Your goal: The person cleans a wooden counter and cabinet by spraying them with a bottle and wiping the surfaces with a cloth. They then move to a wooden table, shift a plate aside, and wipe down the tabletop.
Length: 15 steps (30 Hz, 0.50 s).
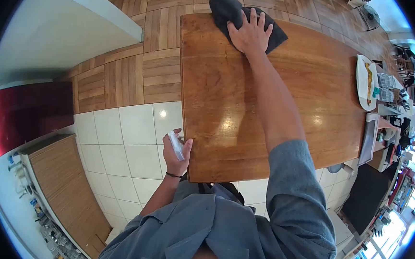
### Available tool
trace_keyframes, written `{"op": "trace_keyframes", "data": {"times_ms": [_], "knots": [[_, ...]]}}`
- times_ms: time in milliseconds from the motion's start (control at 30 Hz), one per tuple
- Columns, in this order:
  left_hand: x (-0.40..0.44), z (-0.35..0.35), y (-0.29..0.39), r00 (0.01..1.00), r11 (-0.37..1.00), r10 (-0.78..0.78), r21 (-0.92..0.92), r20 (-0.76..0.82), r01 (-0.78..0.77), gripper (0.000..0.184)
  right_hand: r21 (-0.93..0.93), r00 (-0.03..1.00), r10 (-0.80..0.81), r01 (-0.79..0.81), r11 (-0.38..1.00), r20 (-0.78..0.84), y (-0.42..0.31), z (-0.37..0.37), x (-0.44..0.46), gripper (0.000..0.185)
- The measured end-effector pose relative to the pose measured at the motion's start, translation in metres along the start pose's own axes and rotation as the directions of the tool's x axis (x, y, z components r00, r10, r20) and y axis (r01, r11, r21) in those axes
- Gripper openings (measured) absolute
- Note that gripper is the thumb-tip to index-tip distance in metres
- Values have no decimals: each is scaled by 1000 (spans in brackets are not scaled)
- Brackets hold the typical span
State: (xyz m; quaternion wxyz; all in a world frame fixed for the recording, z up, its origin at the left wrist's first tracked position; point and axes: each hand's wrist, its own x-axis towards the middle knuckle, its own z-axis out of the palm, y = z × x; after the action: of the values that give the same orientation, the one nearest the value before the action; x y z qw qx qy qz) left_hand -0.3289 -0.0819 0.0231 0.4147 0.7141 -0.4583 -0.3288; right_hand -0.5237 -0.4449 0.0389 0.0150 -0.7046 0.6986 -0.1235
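Observation:
My right hand [251, 35] lies flat with its fingers spread on a dark grey cloth [224, 12]. The cloth is bunched at the far left corner of the wooden table [267, 100], and part of it hangs past the far edge. My left hand [177, 152] is beside the table's near left edge, low by my body. Its fingers are wrapped round a small clear plastic bottle [176, 145], held tilted. The fingers partly cover the bottle, and its contents cannot be made out.
A white plate [366, 83] with food on it and several clear glasses [387, 89] stand at the table's right end. A white wall [90, 20] juts in at the left. Below it are a red glossy panel [35, 112] and a wooden counter [64, 182].

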Motion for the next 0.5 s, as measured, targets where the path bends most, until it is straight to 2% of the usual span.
{"op": "trace_keyframes", "data": {"times_ms": [67,167,200,333,433,500], "knots": [[0,2,-1,1000,1000,-13,13,-2,13,51,-22,1000,6,-5,1000,26,4,-4,1,72],[0,3,4,999,999,29,-15,-36,-30,50,17,999,-29,30,999,-32,14,-7,-22,71],[0,4,-7,998,998,41,39,-43,-39,48,22,996,-37,39,999,-86,20,-4,-38,69],[2,3,2,998,996,46,77,-38,-43,44,59,993,-29,36,998,-114,56,-38,-136,68],[2,2,4,999,998,-34,59,12,34,42,98,997,43,-37,995,-64,88,-74,-225,67],[2,7,4,999,999,35,-37,-19,-35,43,90,994,110,-110,990,1,109,-100,-281,67]]}}
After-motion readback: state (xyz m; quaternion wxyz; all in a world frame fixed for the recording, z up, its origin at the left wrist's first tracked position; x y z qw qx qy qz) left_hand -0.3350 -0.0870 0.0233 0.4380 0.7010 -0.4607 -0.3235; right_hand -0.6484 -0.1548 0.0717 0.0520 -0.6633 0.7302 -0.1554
